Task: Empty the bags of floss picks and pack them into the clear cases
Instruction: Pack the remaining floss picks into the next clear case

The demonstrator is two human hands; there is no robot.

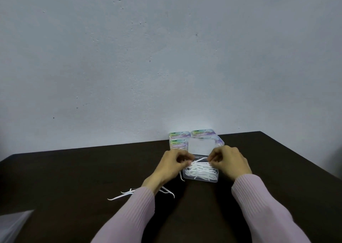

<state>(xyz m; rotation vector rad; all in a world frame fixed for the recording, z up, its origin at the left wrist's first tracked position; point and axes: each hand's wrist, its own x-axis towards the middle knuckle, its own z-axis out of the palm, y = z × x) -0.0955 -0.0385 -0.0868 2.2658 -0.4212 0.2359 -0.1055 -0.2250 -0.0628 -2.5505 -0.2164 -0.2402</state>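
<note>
- Head view: we see both forearms in ribbed pale pink sleeves (259,205) reaching forward over the dark brown table (74,168), knuckles up, wrists nearly level.
- Our left hand (171,164) has its fingers curled, thumb and forefinger pinching one end of a thin white plastic floss pick (199,160); our right hand (229,161) pinches the other end the same way.
- That pick lies roughly left to right, its right end tilted slightly away from us, just above the open clear plastic case (200,179), which holds a tangle of white picks.
- The case's lid (200,146) stands raised behind the hands, with closed labelled cases (178,141) stacked against the pale wall (166,57).
- A few loose white floss picks (120,195) lie on the table by the left sleeve, pointing mostly sideways.
- A clear plastic bag (13,224) sits at the table's near left corner; bare tabletop spreads wide on both sides.
</note>
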